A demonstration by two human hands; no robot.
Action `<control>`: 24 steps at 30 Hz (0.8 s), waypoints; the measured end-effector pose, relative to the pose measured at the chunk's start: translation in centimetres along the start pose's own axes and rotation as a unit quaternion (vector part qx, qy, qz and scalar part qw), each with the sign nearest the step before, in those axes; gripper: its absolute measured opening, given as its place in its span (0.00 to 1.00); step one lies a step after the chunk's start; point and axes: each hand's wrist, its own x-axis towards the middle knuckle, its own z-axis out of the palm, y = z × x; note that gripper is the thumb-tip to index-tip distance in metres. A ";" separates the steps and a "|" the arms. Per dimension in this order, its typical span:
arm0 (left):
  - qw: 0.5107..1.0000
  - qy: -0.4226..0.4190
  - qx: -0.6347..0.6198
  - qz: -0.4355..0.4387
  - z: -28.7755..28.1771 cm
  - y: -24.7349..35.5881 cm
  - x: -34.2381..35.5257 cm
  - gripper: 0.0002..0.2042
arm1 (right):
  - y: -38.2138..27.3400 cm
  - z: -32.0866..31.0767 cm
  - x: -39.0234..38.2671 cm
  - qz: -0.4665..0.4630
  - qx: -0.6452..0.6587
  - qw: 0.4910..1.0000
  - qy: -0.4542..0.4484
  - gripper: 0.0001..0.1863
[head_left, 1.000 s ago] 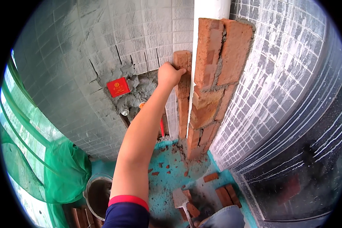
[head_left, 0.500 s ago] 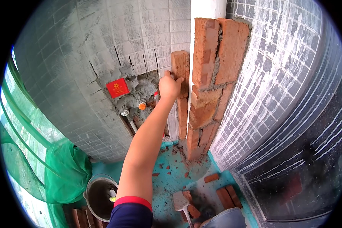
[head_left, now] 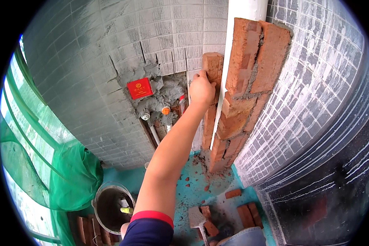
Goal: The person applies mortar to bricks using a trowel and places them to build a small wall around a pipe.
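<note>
My left hand reaches up to the wall and closes round the left side of an upright red brick, its thumb across the front face. The brick stands on another upright brick, beside a white pipe. Right of the pipe rises mortared brickwork. Low in the picture is a trowel with a grey, squarish blade, over brick pieces. A little of my right hand shows at its handle; the rest is cut off by the lower edge.
A red square cover sits in rough mortar, above pipe ends with an orange cap and a pale cap. At lower left stands a bucket holding a yellow-handled tool. Green netting hangs left; loose bricks lie right.
The view has shifted, so the wall and brickwork sit farther right. My left hand stays at the same upright brick, and the trowel keeps nearly the same place.
</note>
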 end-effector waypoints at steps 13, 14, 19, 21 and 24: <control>0.927 -0.027 -0.330 -0.176 -0.3 -0.6 1.5 0.18 | 1.8 -1.8 0.9 0.007 0.037 0.999 0.032 0.21; 0.913 -0.035 -0.362 -0.184 -0.6 -0.4 1.3 0.18 | 2.1 -2.1 1.2 0.016 0.041 0.998 0.040 0.21; 0.925 0.009 -0.356 -0.133 -3.1 -1.8 -1.2 0.20 | 1.0 -0.3 -0.3 -0.016 0.009 1.000 0.011 0.22; 0.894 0.023 -0.430 -0.121 -5.6 -1.3 -3.8 0.22 | 1.4 -0.8 -0.3 -0.022 0.003 1.000 0.004 0.23; 0.903 0.022 -0.420 -0.087 -11.8 0.2 -9.3 0.21 | 2.0 -0.8 -0.7 -0.052 0.030 0.998 -0.007 0.24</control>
